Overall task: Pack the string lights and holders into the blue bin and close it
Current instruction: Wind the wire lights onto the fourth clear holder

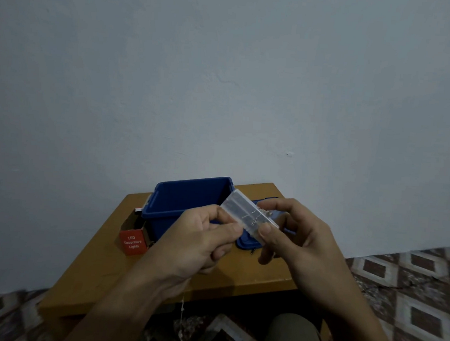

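Head view, and right in the middle we've got the clear holder [245,211], a pale, see-through plastic block held up in the air just in front of the blue bin [174,193]. Fine wire from the string lights [256,215] is wrapped across its face. The left hand [200,240] pinches the near end between thumb and curled forefinger, with the other fingers folded into the palm. The right hand [299,234] pinches the other end, thumb on the near side and fingertips on the far side, lower fingers loosely curled. One loose strand [182,309] hangs down from under the left wrist, past the table edge toward the floor.

Behind the hands the bin stands open on the wooden table [238,275], and what can be seen of its inside looks bare (the hands cover its near right corner). Its lid [248,242] lies flat on the table to the right, mostly under the right hand. A red carton [133,242] marked "LED Decorative Lights" sits just beside the bin's left wall.

By the look of it, this is the winding step: wire going onto the holder, nothing packed yet. Next up, that trailing strand needs gathering onto the block so it can't snag on the table edge, and then the bundle goes over the rim and into the bin.
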`<state>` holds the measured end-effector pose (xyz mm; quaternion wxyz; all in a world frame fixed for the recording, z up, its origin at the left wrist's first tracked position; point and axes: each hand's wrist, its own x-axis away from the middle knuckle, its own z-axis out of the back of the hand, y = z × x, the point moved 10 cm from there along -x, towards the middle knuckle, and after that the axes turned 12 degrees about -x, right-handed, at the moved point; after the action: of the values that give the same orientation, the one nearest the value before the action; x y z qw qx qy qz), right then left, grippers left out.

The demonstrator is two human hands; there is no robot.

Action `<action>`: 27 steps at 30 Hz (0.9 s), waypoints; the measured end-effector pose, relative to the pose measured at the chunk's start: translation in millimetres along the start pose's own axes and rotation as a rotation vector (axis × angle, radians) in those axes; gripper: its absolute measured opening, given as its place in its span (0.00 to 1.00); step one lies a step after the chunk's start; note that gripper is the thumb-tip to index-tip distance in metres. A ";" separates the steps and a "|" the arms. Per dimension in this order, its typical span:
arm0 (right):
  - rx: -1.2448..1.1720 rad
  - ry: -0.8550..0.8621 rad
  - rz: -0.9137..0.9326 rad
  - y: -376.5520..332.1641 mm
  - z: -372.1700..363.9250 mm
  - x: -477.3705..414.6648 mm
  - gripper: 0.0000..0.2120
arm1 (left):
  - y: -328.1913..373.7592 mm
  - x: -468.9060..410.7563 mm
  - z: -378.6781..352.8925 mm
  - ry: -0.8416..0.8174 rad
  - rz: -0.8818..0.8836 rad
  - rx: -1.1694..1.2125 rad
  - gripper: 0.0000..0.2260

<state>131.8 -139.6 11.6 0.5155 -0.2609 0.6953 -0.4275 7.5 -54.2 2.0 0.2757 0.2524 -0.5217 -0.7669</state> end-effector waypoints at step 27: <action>-0.364 0.075 -0.076 8.3 11.9 -1.6 0.14 | -31.9 -5.5 -7.2 -0.159 0.135 0.065 0.12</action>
<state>144.2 -138.0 4.0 0.4171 -0.3600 0.7695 -0.3230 11.2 -45.5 -29.8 0.2759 0.1638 -0.5823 -0.7470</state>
